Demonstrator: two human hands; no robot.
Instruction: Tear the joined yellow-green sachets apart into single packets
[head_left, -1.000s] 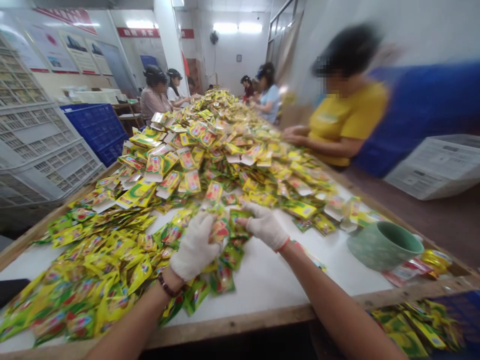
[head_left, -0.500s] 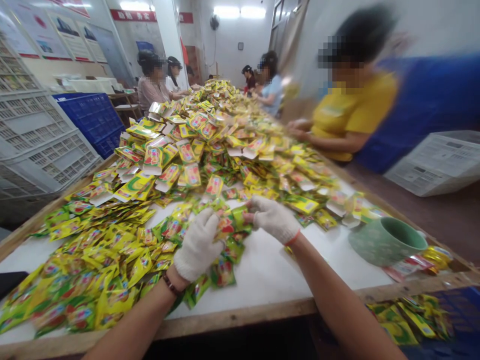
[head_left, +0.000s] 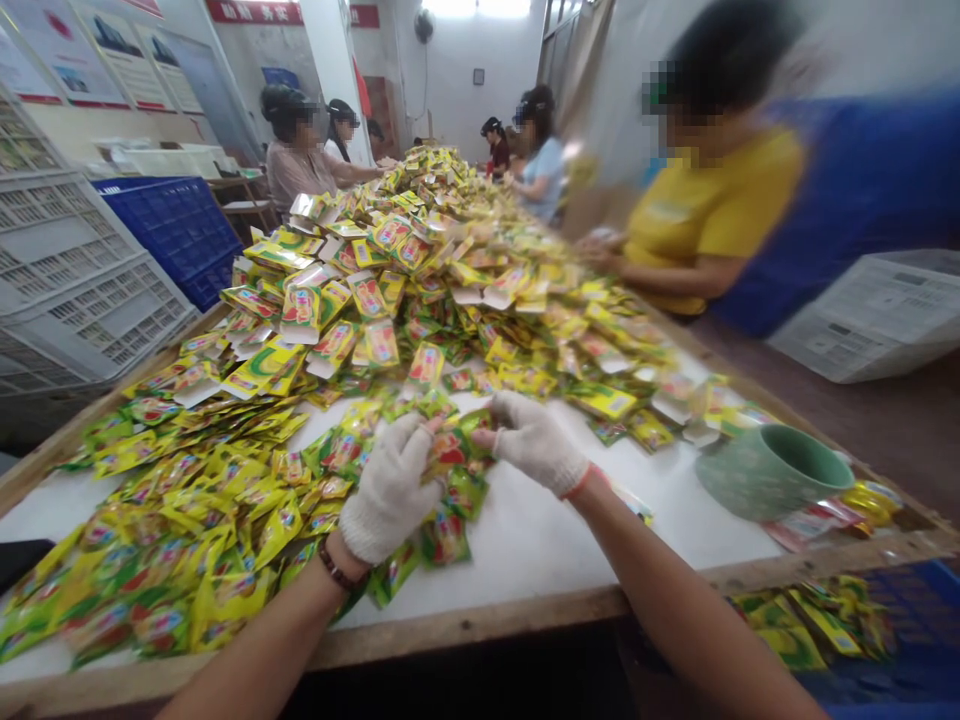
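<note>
Both my hands wear white knit gloves. My left hand [head_left: 390,490] is closed around a small stack of green and red sachets [head_left: 450,448], held just above the white table [head_left: 540,550]. My right hand [head_left: 534,440] pinches the right end of the same stack with thumb and fingers. More loose sachets [head_left: 446,535] lie under and below my left hand. A large heap of yellow and green sachets [head_left: 420,280] runs down the middle of the table.
A green ceramic cup [head_left: 772,480] stands at the right near the wooden table edge [head_left: 487,620]. White crates [head_left: 75,280] and a blue crate [head_left: 180,230] stand left. A person in yellow [head_left: 697,220] and other people work along both sides.
My hands stay together on the stack of sachets and have drifted slightly up the table. The camera has tilted down a little.
</note>
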